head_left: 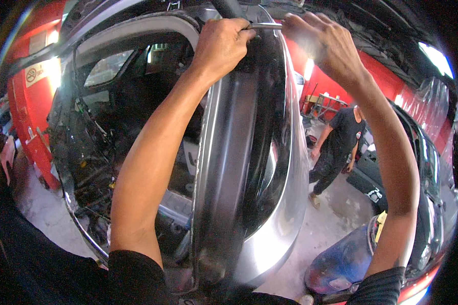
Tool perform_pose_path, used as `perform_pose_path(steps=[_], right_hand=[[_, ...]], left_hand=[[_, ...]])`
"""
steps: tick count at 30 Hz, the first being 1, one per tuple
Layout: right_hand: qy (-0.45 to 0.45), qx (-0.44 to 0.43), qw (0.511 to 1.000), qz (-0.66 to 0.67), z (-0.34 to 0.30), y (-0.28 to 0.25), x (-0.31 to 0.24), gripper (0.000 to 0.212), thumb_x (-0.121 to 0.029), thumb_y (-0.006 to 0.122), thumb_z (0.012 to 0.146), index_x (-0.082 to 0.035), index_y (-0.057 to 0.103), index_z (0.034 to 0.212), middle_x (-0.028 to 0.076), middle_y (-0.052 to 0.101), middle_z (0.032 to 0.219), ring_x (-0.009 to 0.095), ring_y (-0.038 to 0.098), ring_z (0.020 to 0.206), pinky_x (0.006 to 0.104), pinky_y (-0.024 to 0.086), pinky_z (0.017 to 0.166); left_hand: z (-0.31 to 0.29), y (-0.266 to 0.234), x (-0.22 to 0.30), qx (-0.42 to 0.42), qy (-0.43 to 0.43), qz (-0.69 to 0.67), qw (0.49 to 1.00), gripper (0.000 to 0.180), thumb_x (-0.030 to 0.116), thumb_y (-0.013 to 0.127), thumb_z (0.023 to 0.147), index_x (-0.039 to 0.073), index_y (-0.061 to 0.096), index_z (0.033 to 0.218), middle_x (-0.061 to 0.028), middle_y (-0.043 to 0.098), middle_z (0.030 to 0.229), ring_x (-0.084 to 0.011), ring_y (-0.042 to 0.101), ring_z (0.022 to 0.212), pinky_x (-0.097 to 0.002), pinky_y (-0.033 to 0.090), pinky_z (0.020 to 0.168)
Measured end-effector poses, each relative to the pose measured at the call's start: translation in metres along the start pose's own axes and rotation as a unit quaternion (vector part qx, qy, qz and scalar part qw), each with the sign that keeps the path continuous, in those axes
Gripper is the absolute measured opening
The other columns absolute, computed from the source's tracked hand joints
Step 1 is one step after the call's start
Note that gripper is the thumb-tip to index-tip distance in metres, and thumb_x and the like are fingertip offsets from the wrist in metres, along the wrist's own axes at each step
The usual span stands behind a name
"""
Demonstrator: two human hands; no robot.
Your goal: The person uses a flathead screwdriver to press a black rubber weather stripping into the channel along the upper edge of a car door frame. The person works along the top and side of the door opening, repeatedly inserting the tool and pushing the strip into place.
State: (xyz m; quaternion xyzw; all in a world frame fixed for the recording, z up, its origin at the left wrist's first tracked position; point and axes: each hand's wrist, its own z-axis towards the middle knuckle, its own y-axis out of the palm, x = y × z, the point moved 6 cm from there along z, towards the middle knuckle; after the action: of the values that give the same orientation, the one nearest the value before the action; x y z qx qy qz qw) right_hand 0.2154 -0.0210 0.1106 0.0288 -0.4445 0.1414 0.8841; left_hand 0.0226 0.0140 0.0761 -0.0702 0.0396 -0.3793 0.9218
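Observation:
My left hand (223,44) is raised at the top middle, its fingers closed on one end of a thin, straight metal rod (267,25). The rod lies almost level and points right, across the dark pillar of a car body. At its other end is my right hand (324,44), smeared by motion, so I cannot tell whether its fingers grip the rod. Below both hands runs the car's bare metal sill and pillar (224,168), next to an open door frame. Whatever the rod touches behind my left hand is hidden.
Through the frame shows the stripped, dark cabin (137,117) with loose wiring. A blue drum (341,256) stands at lower right. Beyond it a person in dark clothes (338,142) stands by a removed panel. A dark car (427,173) is at far right, a red post (33,117) at left.

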Motion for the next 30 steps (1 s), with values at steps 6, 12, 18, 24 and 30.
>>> perform_pose_path(steps=[6,12,18,24,30], right_hand=[[0.064,-0.059,0.996,0.008,-0.01,0.0,-0.022,0.018,-0.029,0.055,0.103,-0.013,0.058,0.111,0.015,0.064,0.078,0.037,0.069,0.069,0.0496,0.053,0.057],[0.083,-0.083,0.993,0.005,-0.007,0.0,-0.027,0.018,-0.022,0.058,0.1,-0.013,0.058,0.115,0.017,0.063,0.071,0.037,0.069,0.065,0.0514,0.052,0.054],[0.047,-0.059,0.996,0.037,-0.005,0.0,-0.023,0.02,-0.019,0.059,0.1,-0.013,0.057,0.119,0.017,0.063,0.071,0.039,0.069,0.066,0.0526,0.052,0.057],[0.057,-0.034,0.997,-0.047,-0.009,0.01,-0.019,0.026,-0.023,0.06,0.101,-0.012,0.055,0.124,0.013,0.065,0.093,0.034,0.07,0.088,0.0468,0.057,0.072],[-0.104,0.078,0.991,-0.042,0.002,0.033,0.023,0.03,-0.024,0.06,0.1,-0.017,0.058,0.128,0.009,0.067,0.11,0.03,0.067,0.099,0.0458,0.054,0.082]], left_hand=[[0.001,0.002,-0.002,-0.003,0.024,0.007,1.0,0.021,0.016,0.07,0.093,0.001,0.076,0.106,-0.027,0.068,0.083,-0.035,0.073,0.071,-0.0407,0.053,0.067],[0.005,0.001,-0.007,-0.028,0.032,0.0,0.999,0.022,0.017,0.071,0.092,0.001,0.076,0.105,-0.026,0.071,0.089,-0.0382,0.074,0.081,-0.0426,0.054,0.071],[0.009,0.003,-0.008,-0.044,0.024,0.008,0.999,0.022,0.021,0.073,0.091,0.003,0.077,0.105,-0.0251,0.071,0.091,-0.0393,0.074,0.084,-0.0438,0.055,0.073],[0.009,0.004,-0.007,-0.018,0.014,-0.002,1.0,0.023,0.023,0.073,0.092,0.003,0.078,0.101,-0.0223,0.072,0.081,-0.0317,0.075,0.075,-0.0415,0.055,0.069],[0.01,0.007,-0.006,-0.023,-0.005,-0.012,1.0,0.025,0.023,0.071,0.095,-0.001,0.078,0.098,-0.0153,0.073,0.073,-0.0177,0.072,0.067,-0.0364,0.054,0.063]])
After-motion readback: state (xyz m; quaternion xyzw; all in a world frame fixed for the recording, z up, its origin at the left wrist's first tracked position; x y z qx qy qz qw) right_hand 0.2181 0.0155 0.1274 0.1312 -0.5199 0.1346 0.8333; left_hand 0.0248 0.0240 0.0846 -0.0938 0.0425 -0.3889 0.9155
